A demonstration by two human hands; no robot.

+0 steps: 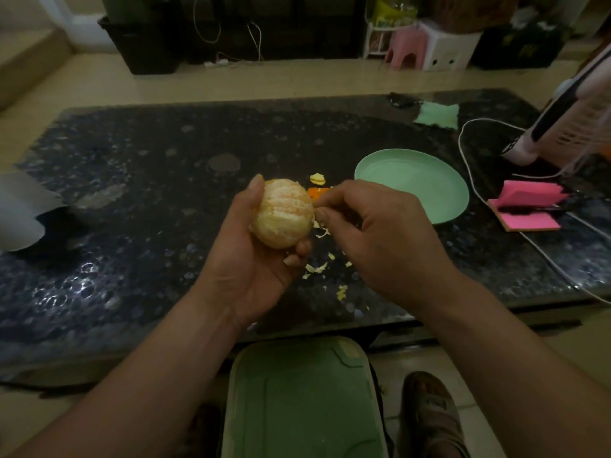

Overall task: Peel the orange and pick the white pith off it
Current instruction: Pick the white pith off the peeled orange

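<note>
Green lid point(297, 401) sits nearest, below the table point(132, 193) edge. Grey sheet point(20, 209) lies far left. Left hand point(244, 259) cups the peeled orange point(282, 213) above the table, thumb on top, fingers curled under it. Right hand point(380, 239) has its fingers curled, thumb and forefinger point(325, 214) pinching at the orange's right side; what's between them is too small to tell. Pith scraps point(315, 267) are scattered below. Plate point(456, 206) sits right, then a pink pad point(525, 209).

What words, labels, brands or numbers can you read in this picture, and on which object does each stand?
No text here is readable.
Black crate, far right: yellowish marks, too blurred to read.
Yellow packet at the back: print too small and blurred.
Orange, green plate, pink sticky notes: no writing visible.
</note>
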